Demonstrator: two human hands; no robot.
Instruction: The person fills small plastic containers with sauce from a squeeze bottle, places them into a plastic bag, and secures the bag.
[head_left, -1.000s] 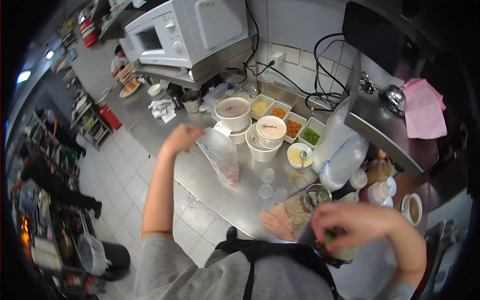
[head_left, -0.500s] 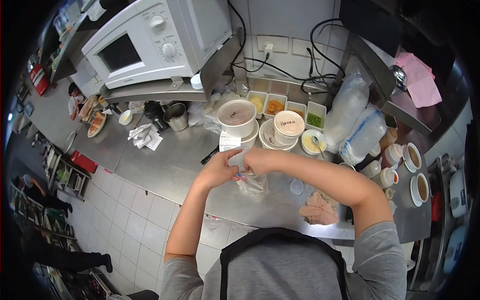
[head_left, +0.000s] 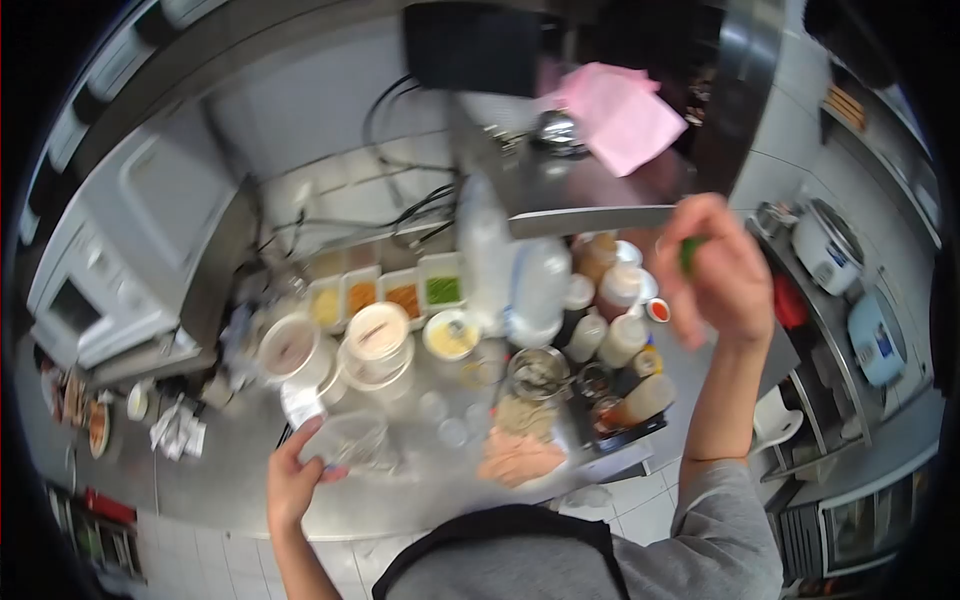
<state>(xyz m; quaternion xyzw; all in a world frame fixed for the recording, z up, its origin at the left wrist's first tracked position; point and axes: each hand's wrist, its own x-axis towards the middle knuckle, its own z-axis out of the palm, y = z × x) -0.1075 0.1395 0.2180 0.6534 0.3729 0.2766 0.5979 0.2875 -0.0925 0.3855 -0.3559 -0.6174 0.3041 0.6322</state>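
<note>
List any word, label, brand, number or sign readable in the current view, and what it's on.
None can be read with certainty.
Stacked tub's lid: dark handwriting, too blurred.
White slip: faint marks, too blurred.
Microwave: any dial markings too small and blurred.
White rice cooker: small front panel, too small to read.

Head-worn view, looking down, over counter (head_left: 225, 495)

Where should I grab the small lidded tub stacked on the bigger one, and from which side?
Likely grip the small tub by its round wall below the lid, coming from above: it stands upright, raised on the larger tub.
</note>
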